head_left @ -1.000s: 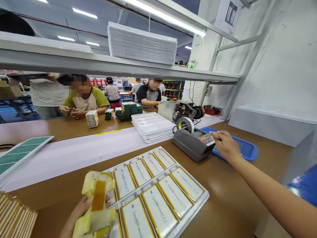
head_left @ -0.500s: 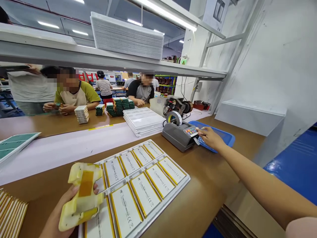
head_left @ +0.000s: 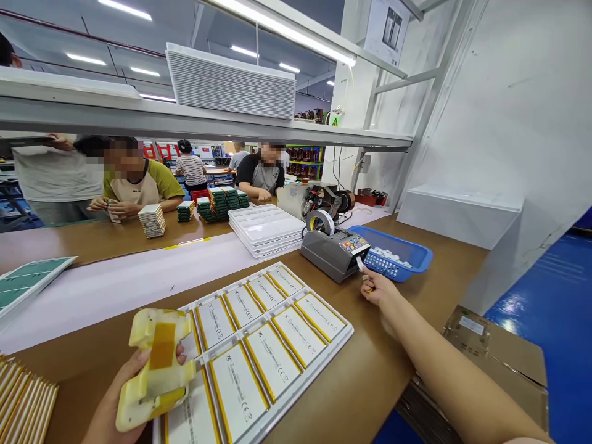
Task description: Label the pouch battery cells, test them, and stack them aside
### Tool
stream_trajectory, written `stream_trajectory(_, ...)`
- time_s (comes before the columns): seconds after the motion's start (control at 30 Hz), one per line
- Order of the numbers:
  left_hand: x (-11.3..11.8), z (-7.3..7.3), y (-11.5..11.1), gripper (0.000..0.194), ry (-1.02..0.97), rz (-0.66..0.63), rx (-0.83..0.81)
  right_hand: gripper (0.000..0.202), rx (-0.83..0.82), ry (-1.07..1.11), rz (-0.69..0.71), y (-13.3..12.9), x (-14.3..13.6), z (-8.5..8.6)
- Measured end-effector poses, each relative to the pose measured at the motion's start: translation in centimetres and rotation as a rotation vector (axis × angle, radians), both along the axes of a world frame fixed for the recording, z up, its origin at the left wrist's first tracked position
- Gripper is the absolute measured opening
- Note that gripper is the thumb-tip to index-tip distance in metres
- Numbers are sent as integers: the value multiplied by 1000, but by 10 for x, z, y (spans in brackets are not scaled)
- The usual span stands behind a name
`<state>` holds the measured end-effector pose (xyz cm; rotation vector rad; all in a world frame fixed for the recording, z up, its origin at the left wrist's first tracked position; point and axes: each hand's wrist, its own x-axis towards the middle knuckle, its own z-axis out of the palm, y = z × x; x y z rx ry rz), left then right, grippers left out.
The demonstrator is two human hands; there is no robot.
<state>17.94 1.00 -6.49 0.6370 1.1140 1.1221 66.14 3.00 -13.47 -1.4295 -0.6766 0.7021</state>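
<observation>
My left hand (head_left: 113,391) is closed around a pale yellow plastic fixture (head_left: 141,394) with an amber tape patch across its middle. This fixture is held over the near left end of a white tray (head_left: 308,365) of flat white battery packs (head_left: 272,348) with yellow edges. On the right, my right hand (head_left: 382,291) pinches the end of a short white tape strip (head_left: 360,264) at the outlet of a grey tape dispenser (head_left: 326,256). A tape roll (head_left: 320,222) sits on top of the dispenser.
A blue basket (head_left: 423,262) with white pieces stands behind my right hand. Stacked white trays (head_left: 268,228) lie beyond the battery tray. Battery packs (head_left: 28,401) stand in a row at lower left. Co-workers sit across the bench, below a shelf (head_left: 208,126). A cardboard box (head_left: 499,351) is at lower right.
My right hand has moved down and left, from the dispenser's button panel to the tape strip at its outlet. My left hand still holds the fixture in nearly the same place.
</observation>
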Motion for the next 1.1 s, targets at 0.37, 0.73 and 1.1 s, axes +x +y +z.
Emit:
stream_trajectory(0.37,6,1,1,39,34,27,-5,16,37,-1196,1058,-16,-55,71)
stream_trajectory(0.73,-1,-7,8,38,51,-10,27,70,-221,-1316,1266,37,-72,42)
stream_trajectory(1.1,4,4,3,48,76,53,2,24,78,-1054,769,16,-78,3)
